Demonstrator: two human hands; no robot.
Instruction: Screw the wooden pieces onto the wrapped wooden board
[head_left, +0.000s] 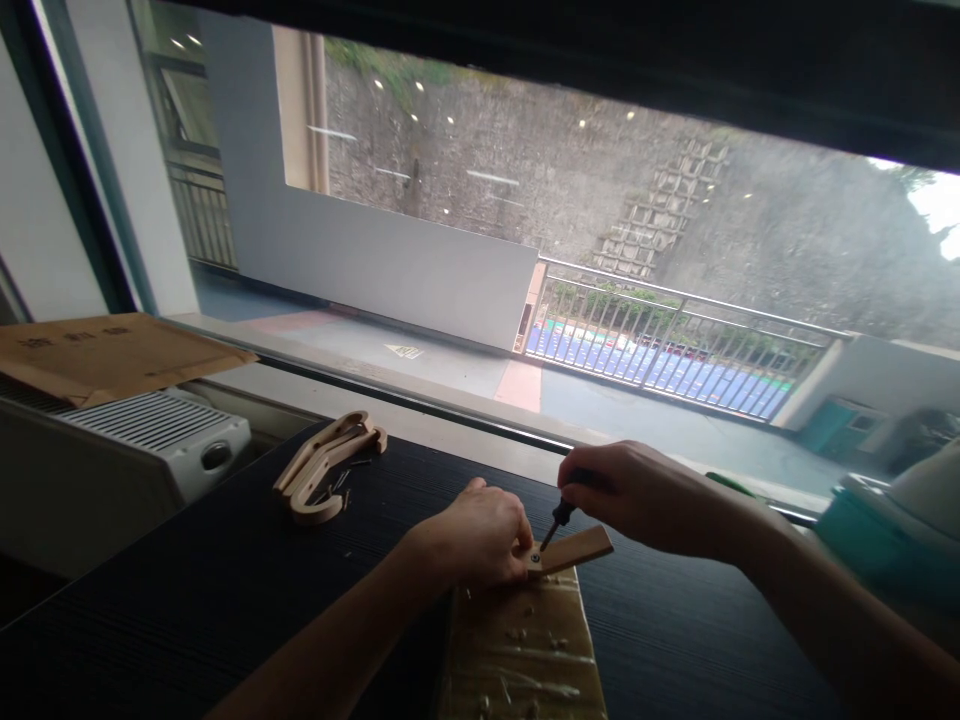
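Observation:
My right hand (611,490) is closed around the dark handle of a screwdriver (559,517), which tilts down to the left. Its tip is near a round dark screw or hole (535,558) in a light wooden piece (577,548). With bent fingers my left hand (484,535) grips that wooden piece at its left end. The piece lies across the far end of a block wrapped in shiny tape (525,650). Left of my hands lie curved wooden hook-shaped parts (322,465), with several screws (339,490) beside them.
Everything rests on a black wood-grain table (187,620) against a window. A brown paper envelope (112,355) lies on a white vented appliance (172,435) at the left. A teal and white object (862,520) stands at the right edge. Outside is a metal railing (675,335).

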